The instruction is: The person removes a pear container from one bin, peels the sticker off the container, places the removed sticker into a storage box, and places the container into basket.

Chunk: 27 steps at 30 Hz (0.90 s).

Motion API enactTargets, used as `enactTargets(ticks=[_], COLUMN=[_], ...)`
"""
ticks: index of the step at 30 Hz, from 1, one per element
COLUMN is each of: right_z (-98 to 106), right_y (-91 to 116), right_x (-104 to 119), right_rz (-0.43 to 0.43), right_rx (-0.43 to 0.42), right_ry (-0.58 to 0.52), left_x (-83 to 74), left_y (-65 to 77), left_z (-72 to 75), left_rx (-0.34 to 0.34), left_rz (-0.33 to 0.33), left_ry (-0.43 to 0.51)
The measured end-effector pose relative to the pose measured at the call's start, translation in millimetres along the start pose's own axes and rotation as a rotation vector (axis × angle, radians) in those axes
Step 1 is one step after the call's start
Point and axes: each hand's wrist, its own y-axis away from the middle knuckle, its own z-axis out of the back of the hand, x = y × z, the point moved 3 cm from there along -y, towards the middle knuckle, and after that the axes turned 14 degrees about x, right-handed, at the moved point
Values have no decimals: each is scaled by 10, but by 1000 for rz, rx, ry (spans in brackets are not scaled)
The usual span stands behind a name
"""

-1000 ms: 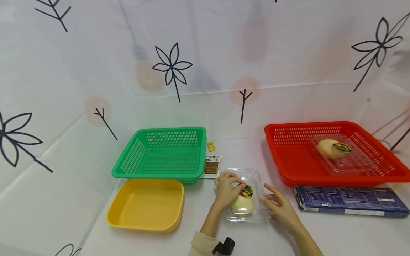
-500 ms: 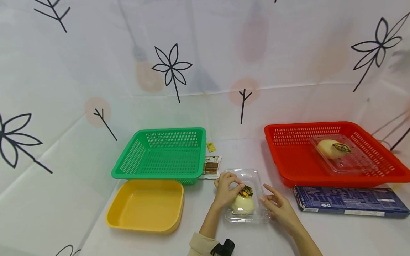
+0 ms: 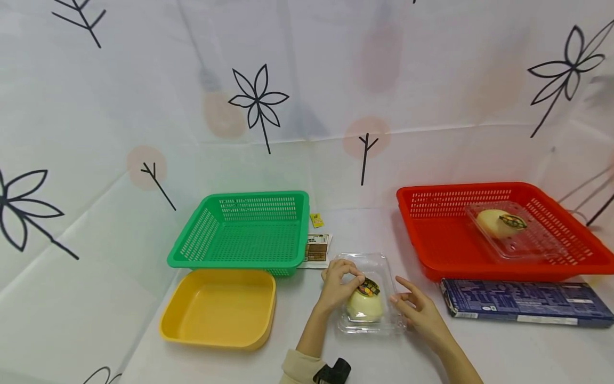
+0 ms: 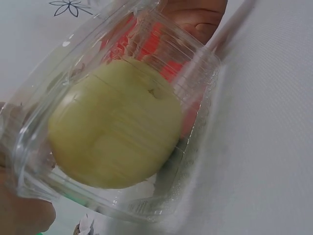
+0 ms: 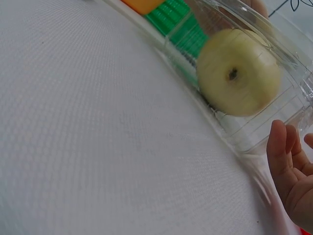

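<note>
A clear plastic clamshell container (image 3: 376, 261) lies on the white-covered table with a pale yellow-green round fruit (image 4: 117, 127) inside. A dark oval sticker (image 3: 368, 287) with colourful print sits on its lid. My left hand (image 3: 336, 285) reaches over the container's left side, thumb and forefinger tips pinched together at the sticker's edge. At the right side is my right hand (image 3: 422, 314), its forefinger extended and its thumb beside the container wall. In the right wrist view the fruit (image 5: 239, 78) shows a dark stem end through the plastic, with right fingertips (image 5: 278, 129) close by.
A red basket (image 3: 417, 256) at right holds another clear container with a fruit (image 3: 496, 223). In front lies a dark blue flat box (image 3: 518, 301). To the left stand a green basket (image 3: 254, 240) and yellow tub (image 3: 216, 309). Packets (image 3: 317, 248) lie beside the green basket.
My left fingertips have drawn back very slightly to the left, so more of the sticker shows. The container and the right hand stay practically where they were.
</note>
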Motion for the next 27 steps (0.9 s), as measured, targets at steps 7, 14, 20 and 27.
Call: enactTargets(ticks=[7, 14, 20, 27], right_z=[-1, 9, 6, 8], right_y=[6, -2, 1, -6], right_x=[5, 6, 10, 2], right_rz=[0, -12, -8, -16], right_rx=[-2, 0, -4, -11], right_ry=[0, 8, 9, 18], left_x=[-4, 21, 29, 39], left_y=[2, -1, 6, 10], left_z=[25, 52, 68, 80], left_rx=[24, 47, 49, 73], left_rz=[23, 26, -4, 5], left_ry=[40, 98, 182, 244])
